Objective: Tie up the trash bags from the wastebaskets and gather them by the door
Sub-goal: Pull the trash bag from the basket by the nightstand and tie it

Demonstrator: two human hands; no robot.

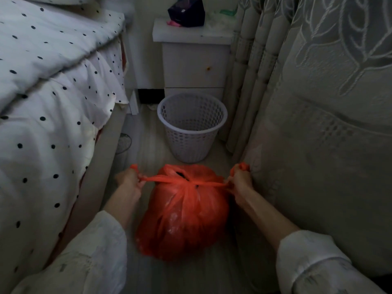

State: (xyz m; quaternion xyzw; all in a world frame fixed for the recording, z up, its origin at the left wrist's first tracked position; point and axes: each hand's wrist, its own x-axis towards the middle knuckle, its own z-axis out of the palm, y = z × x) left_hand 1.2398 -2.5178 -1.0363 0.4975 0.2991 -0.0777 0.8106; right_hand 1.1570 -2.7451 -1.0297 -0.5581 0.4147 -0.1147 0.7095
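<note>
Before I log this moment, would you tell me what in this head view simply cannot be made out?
- Contents of the orange bag: hidden by its plastic.
- Bottom of the wastebasket: hidden by its near wall.
- Fingertips of the left hand and right hand: curled round the bag's handles, out of sight.
- Dark box on the nightstand: cut off by the top edge, dim.
- The door: not in view.

Dim room: polka-dot bed (pixel 42 102) left, nightstand (pixel 194 60), curtains (pixel 318 81) right.
</note>
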